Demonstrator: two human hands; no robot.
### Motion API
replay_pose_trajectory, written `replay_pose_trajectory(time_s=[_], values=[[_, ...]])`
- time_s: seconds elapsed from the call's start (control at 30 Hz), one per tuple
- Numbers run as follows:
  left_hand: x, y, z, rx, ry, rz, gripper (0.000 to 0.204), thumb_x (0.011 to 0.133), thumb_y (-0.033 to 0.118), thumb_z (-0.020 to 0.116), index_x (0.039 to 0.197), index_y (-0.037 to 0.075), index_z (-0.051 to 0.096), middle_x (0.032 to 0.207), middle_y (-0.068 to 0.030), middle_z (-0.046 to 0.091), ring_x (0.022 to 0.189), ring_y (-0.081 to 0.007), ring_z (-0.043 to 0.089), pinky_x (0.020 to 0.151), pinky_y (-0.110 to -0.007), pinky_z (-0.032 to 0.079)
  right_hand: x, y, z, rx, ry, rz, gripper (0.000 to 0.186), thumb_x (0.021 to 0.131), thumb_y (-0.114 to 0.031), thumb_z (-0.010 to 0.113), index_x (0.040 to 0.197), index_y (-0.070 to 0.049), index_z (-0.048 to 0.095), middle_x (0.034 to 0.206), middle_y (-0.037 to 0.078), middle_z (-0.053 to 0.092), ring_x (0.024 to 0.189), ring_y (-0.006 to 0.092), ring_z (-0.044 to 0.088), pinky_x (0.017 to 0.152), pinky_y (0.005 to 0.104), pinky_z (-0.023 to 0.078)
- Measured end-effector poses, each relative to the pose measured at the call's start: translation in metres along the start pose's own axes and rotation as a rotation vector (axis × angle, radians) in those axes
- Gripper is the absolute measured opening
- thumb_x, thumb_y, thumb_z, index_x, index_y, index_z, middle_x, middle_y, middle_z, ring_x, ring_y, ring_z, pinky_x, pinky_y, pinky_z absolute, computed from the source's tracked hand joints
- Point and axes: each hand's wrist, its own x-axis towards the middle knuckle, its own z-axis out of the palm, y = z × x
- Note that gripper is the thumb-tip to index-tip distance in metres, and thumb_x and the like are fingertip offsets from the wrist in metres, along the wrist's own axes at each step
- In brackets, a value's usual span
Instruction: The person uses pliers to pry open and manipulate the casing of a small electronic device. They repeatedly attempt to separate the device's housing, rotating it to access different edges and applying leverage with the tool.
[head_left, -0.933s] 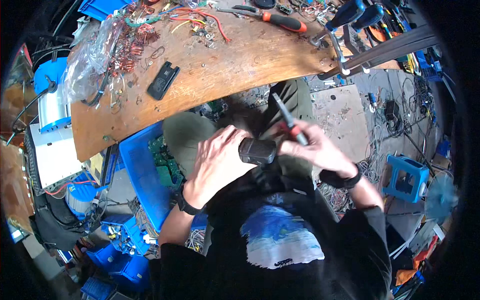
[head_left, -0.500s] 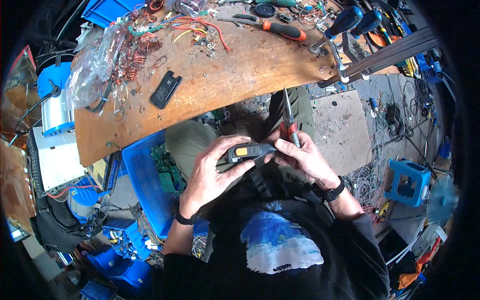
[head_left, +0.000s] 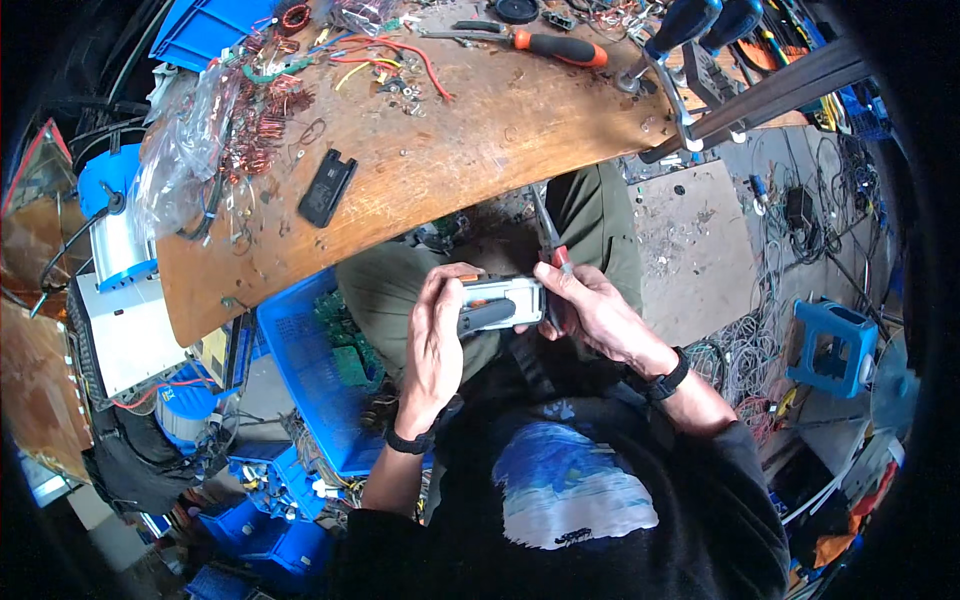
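Note:
My left hand [head_left: 434,340] is closed round a small boxy device with a light-grey face [head_left: 522,298], a dark strip along it and a bit of orange. It is held above my lap, just below the table edge. Closed on long-nose pliers [head_left: 549,228], my right hand [head_left: 600,312] has its thumb over their red grip, and the metal jaws point up and away from me. Fingers of the right hand are at the device's right end; whether they grip it is partly hidden. A flat black plastic cover [head_left: 327,188] lies on the wooden table [head_left: 440,165].
A blue crate [head_left: 300,370] with green circuit boards stands left of my legs. Across the table are copper coils [head_left: 258,135], plastic bags, red wires and an orange-black screwdriver [head_left: 560,48]. A clamp [head_left: 690,110] holds the right edge. Cables cover the floor at right.
The device has been turned over: its dark side with the orange button faced up, and now the light-grey face shows. The pliers and both hands shifted slightly.

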Motion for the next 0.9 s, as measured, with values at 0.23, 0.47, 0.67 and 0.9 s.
replay_pose_trajectory(time_s=[0.23,0.47,0.67,0.9], values=[[0.002,-0.001,0.011,0.174,0.096,0.017,0.046,0.111,0.036,0.035,0.111,0.0,0.063,0.096,-0.0156,0.068,0.091,-0.0272,0.068,0.084,-0.037,0.052,0.007,0.008,0.007,-0.114,0.162,-0.128,0.028,0.102,-0.036,0.067,0.101,-0.008,0.063,0.083,-0.003,0.06,0.069,0.0054,0.055,0.058,0.0229,0.047],[0.001,-0.004,0.015,0.222,0.13,-0.011,0.047,0.111,0.037,0.036,0.105,0.0,0.064,0.092,-0.0164,0.07,0.088,-0.028,0.07,0.08,-0.039,0.053,0.005,0.012,0.003,-0.198,0.101,-0.213,0.024,0.102,-0.029,0.067,0.105,-0.006,0.065,0.084,-0.004,0.061,0.073,0.0055,0.054,0.063,0.0238,0.048],[-0.003,-0.005,0.021,0.235,0.134,0.054,0.044,0.111,0.033,0.035,0.105,0.0,0.063,0.094,-0.0177,0.07,0.088,-0.0316,0.071,0.077,-0.04,0.054,0.009,0.021,0.004,-0.304,0.194,-0.395,0.019,0.1,-0.021,0.071,0.101,-0.003,0.066,0.087,-0.003,0.063,0.078,0.0056,0.055,0.071,0.0251,0.046],[-0.012,-0.024,0.022,0.287,0.149,0.309,0.038,0.109,0.026,0.036,0.109,-0.002,0.061,0.104,-0.0183,0.068,0.088,-0.0365,0.071,0.076,-0.041,0.057,0.0,0.016,0.015,-0.313,0.265,-0.418,0.021,0.098,-0.022,0.073,0.1,-0.002,0.066,0.084,-0.003,0.065,0.079,0.0055,0.056,0.072,0.0251,0.047]])
